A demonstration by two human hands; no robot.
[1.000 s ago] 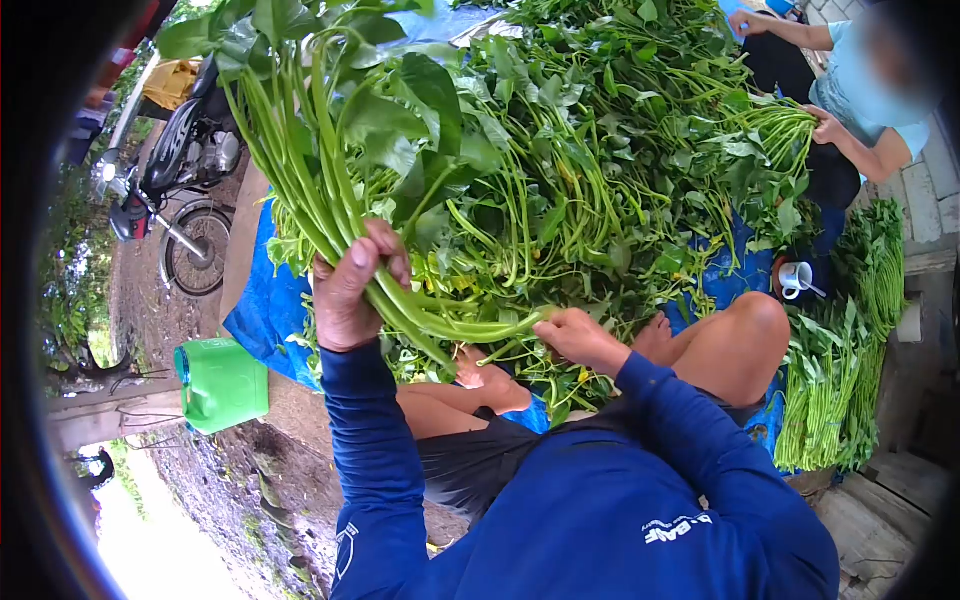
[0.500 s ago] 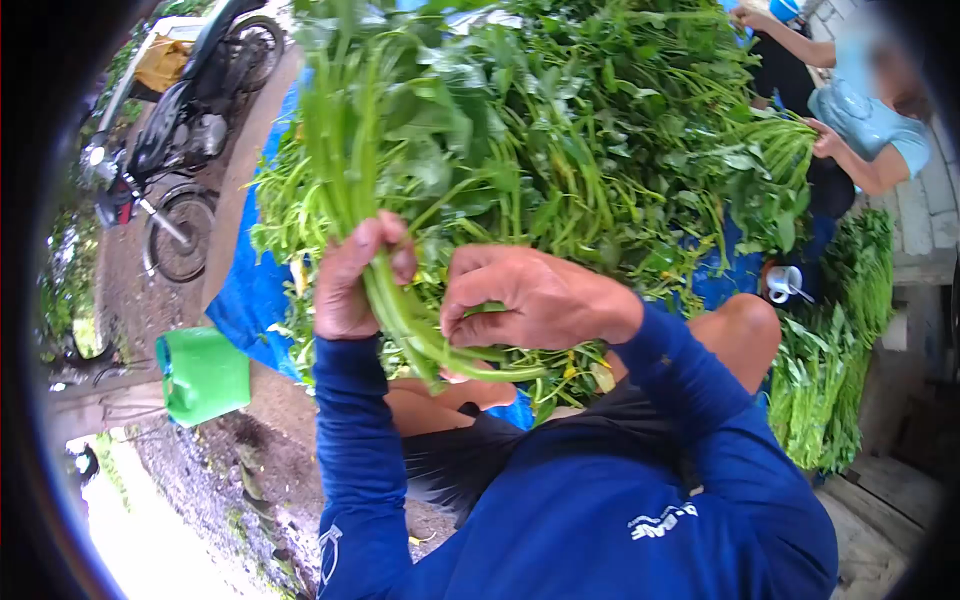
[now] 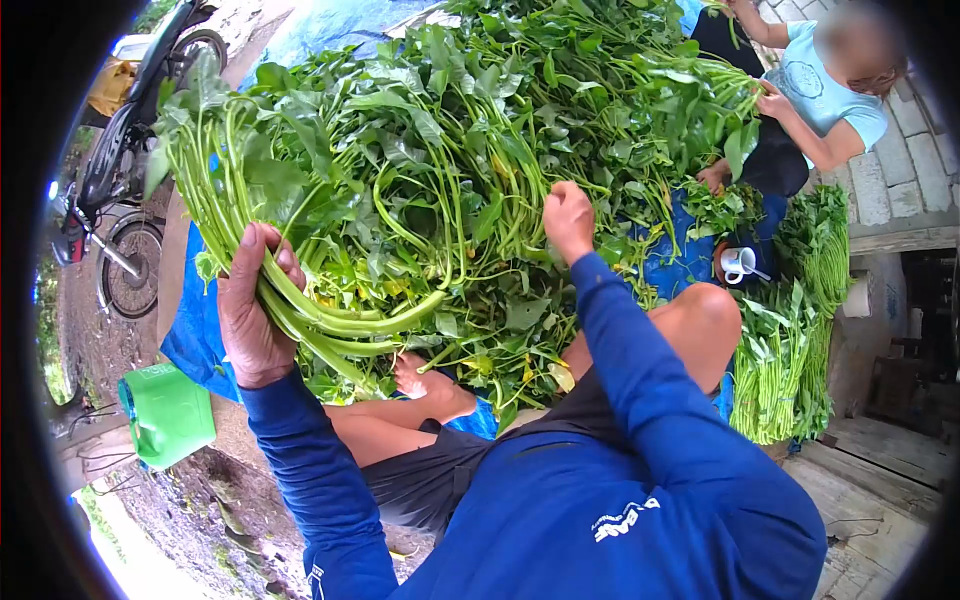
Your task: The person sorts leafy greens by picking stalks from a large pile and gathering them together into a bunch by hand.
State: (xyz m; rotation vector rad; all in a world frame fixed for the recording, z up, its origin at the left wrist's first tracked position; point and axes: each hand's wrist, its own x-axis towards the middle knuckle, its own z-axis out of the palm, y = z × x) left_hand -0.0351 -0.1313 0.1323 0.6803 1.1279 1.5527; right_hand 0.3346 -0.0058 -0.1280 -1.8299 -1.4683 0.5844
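My left hand (image 3: 253, 325) grips a bunch of leafy green stems (image 3: 325, 318) that look like water spinach. Its leaves point up and away, and the thick cut ends stick out toward my legs. Across the middle spreads a large heap of the same greens (image 3: 430, 130). At the heap's near right side is my right hand (image 3: 570, 218), its fingers curled closed and seen from the back. Whether a stem is caught in them is hidden.
A blue tarp (image 3: 200, 345) lies under the heap. To the right are a white mug (image 3: 738, 264) and stacked greens (image 3: 775, 385). Another person (image 3: 825, 90) handles stems at upper right. A green plastic container (image 3: 172, 412) and a motorcycle (image 3: 115, 170) stand left.
My right hand has left the stem ends and moved up and right to the heap. My left hand has shifted left with the bunch. The view has shifted a little.
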